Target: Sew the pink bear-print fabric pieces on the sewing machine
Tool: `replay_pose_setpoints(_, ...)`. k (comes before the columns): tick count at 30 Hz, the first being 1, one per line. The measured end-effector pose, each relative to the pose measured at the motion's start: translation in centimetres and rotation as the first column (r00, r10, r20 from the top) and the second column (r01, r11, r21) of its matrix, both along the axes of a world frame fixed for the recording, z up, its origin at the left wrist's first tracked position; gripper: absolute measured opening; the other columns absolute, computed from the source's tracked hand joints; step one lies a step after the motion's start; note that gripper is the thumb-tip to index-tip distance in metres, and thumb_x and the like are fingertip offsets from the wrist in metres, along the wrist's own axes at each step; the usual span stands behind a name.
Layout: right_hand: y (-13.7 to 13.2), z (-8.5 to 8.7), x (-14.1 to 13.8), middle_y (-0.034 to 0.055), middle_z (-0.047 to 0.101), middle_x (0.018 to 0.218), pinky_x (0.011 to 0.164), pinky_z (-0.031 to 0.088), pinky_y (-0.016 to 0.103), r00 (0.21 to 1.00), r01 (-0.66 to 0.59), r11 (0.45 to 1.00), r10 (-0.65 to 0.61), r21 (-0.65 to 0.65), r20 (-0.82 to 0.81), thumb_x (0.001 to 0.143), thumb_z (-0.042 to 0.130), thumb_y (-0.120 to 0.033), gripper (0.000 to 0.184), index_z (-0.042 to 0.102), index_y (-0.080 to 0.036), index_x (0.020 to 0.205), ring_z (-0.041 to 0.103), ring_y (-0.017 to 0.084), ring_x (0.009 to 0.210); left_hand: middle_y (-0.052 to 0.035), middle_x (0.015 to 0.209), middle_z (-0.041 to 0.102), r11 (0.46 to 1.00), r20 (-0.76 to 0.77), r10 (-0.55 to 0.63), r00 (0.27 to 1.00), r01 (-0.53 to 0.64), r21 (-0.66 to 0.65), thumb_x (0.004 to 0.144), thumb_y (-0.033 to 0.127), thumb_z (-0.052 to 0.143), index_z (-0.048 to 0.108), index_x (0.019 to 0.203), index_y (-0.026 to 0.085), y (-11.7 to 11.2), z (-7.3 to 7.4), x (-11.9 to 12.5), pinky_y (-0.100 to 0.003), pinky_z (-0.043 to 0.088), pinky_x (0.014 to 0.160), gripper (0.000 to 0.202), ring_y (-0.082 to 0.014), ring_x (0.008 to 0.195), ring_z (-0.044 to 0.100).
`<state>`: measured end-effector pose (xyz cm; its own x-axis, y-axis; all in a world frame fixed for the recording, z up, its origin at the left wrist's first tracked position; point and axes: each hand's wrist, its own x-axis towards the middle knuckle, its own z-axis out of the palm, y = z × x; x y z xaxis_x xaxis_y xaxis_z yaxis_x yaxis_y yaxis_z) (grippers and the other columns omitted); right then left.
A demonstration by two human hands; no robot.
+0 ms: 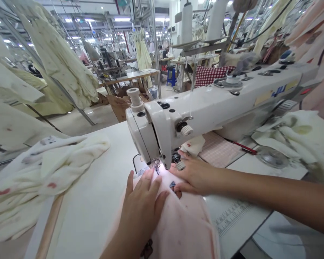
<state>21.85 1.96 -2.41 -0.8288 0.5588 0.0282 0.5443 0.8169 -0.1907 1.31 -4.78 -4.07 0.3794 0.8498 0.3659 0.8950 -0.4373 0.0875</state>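
A pink printed fabric piece (178,223) lies on the white sewing table and runs under the presser foot (157,166) of a white sewing machine (205,104). My left hand (142,198) rests flat on the fabric just in front of the foot, fingers spread. To the right of the needle, my right hand (191,174) also lies on the fabric, fingers stretched out and partly behind the machine head's tension knob. A small lamp lights the cloth around the needle. The fabric's far end is hidden by the machine head.
Cream printed garments (51,180) are heaped on the table's left side. Pink checked cloth (218,149), a red tool (244,147) and a crumpled cream cloth (299,136) lie on the right. Thread cones (187,23) stand above. Garments hang (56,64) at the back left.
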Motion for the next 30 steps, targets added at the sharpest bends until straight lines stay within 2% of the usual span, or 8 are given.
replay_pose_setpoints(3,0.4,0.4,-0.3,0.0171,0.052,0.128,0.107,0.024,0.047,1.000,0.021,0.999,-0.021,0.031,0.006,0.090,0.044,-0.048,0.045,0.064,-0.011,0.107,0.035,0.030,0.129,-0.0145,0.119,0.060,1.000,-0.006,-0.005,1.000,0.005,0.000,0.090,0.034,0.041,0.048,0.105,0.016,0.8,-0.3,-0.5,-0.053,0.020,0.107,0.025,-0.0248,0.110,0.057)
replay_pose_setpoints(6,0.9,0.5,-0.6,0.0155,0.058,0.120,0.104,0.030,0.044,0.999,0.035,0.996,-0.036,0.078,0.009,0.090,0.045,-0.049,0.044,0.067,-0.013,0.099,0.041,0.029,0.124,-0.0173,0.114,0.061,1.000,-0.041,0.010,0.999,-0.010,0.001,0.090,0.036,0.040,0.046,0.102,0.015,1.6,-0.4,-1.0,-0.056,0.023,0.105,0.025,-0.0270,0.107,0.058)
replay_pose_setpoints(12,1.7,0.1,-0.9,0.0136,0.062,0.111,0.106,0.026,0.043,0.999,0.043,0.988,-0.041,0.150,-0.017,0.087,0.050,-0.047,0.037,0.069,-0.015,0.091,0.046,0.028,0.117,-0.0126,0.106,0.064,0.999,-0.033,0.024,0.999,-0.025,-0.045,0.090,0.035,0.040,0.043,0.111,0.016,2.5,-0.2,-1.2,-0.058,0.022,0.106,0.029,-0.0256,0.107,0.058)
replay_pose_setpoints(17,1.5,0.5,-1.0,0.0127,0.066,0.100,0.108,0.024,0.044,0.998,0.060,0.989,-0.061,0.135,0.007,0.088,0.051,-0.041,0.033,0.071,-0.016,0.082,0.047,0.028,0.117,-0.0134,0.107,0.063,0.997,-0.002,0.052,0.999,-0.053,-0.064,0.089,0.034,0.041,0.046,0.104,0.016,2.4,0.0,-1.1,-0.058,0.023,0.107,0.024,-0.0255,0.109,0.057)
replay_pose_setpoints(21,1.4,0.7,-1.2,0.0131,0.065,0.101,0.107,0.026,0.044,0.995,0.096,0.988,-0.097,0.123,0.007,0.089,0.044,-0.045,0.040,0.072,-0.016,0.089,0.048,0.030,0.115,-0.0111,0.105,0.063,0.992,0.060,0.076,0.995,-0.070,-0.105,0.088,0.034,0.044,0.049,0.100,0.016,2.3,0.4,-1.0,-0.057,0.020,0.109,0.022,-0.0245,0.111,0.056)
replay_pose_setpoints(23,1.5,0.6,-1.2,0.0124,0.064,0.104,0.107,0.026,0.046,0.994,0.106,0.990,-0.104,0.094,-0.028,0.090,0.038,-0.049,0.046,0.073,-0.018,0.088,0.049,0.030,0.114,-0.0111,0.106,0.063,0.987,0.077,0.091,0.993,-0.080,-0.141,0.088,0.035,0.046,0.050,0.100,0.015,2.3,0.5,-1.0,-0.057,0.018,0.110,0.023,-0.0250,0.113,0.054)
replay_pose_setpoints(26,1.8,0.5,-1.3,0.0086,0.065,0.103,0.105,0.027,0.049,0.992,0.091,0.995,-0.093,-0.033,-0.080,0.090,0.032,-0.053,0.051,0.072,-0.024,0.079,0.052,0.030,0.108,-0.0115,0.110,0.062,0.983,0.092,0.098,0.991,-0.082,-0.163,0.087,0.037,0.047,0.050,0.101,0.016,2.4,0.5,-1.1,-0.058,0.016,0.111,0.025,-0.0257,0.120,0.049)
replay_pose_setpoints(30,2.4,0.2,-1.3,0.0118,0.065,0.098,0.092,0.042,0.047,0.954,0.200,0.966,-0.230,-0.164,-0.191,0.084,0.041,-0.050,0.041,0.068,-0.020,0.089,0.055,0.031,0.100,-0.0124,0.121,0.057,0.977,0.128,0.096,0.987,-0.068,-0.203,0.087,0.039,0.046,0.047,0.108,0.016,2.4,0.3,-1.2,-0.057,0.013,0.112,0.030,-0.0248,0.129,0.038)
